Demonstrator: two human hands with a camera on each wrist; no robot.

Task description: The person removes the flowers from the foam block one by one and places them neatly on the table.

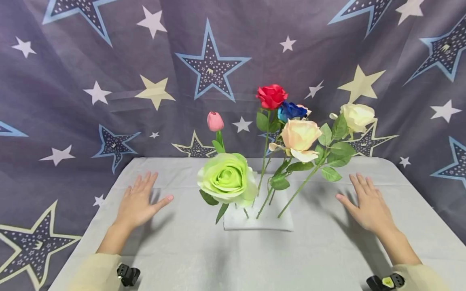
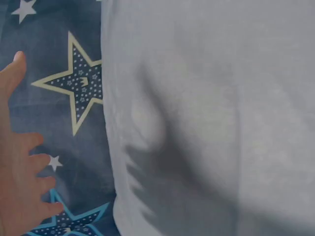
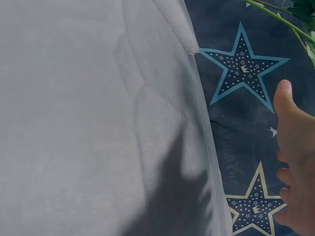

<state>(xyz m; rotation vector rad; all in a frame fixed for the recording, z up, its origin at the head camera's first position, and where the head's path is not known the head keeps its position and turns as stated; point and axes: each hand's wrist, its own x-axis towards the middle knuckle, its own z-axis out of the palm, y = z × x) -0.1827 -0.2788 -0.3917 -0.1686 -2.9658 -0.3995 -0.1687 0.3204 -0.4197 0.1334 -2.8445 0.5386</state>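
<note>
My left hand (image 1: 136, 205) is held over the left part of the table, palm down, fingers straight and thumb spread, with nothing in it. On the other side my right hand (image 1: 370, 210) mirrors it, also holding nothing. Between them several artificial flowers stand in a white block (image 1: 257, 224): a large green rose (image 1: 227, 178), a pink tulip (image 1: 215, 121), a red rose (image 1: 272, 97), a blue rose (image 1: 291, 110), a peach rose (image 1: 300, 135) and a cream rose (image 1: 358, 117). The cream rose's stem leans right, toward my right hand. Neither hand touches a flower.
A pale grey cloth covers the table (image 1: 174, 250). Behind it hangs a dark curtain (image 1: 196, 125) printed with stars. The blooms overlap one another, and a pale pink one is mostly hidden behind the blue rose.
</note>
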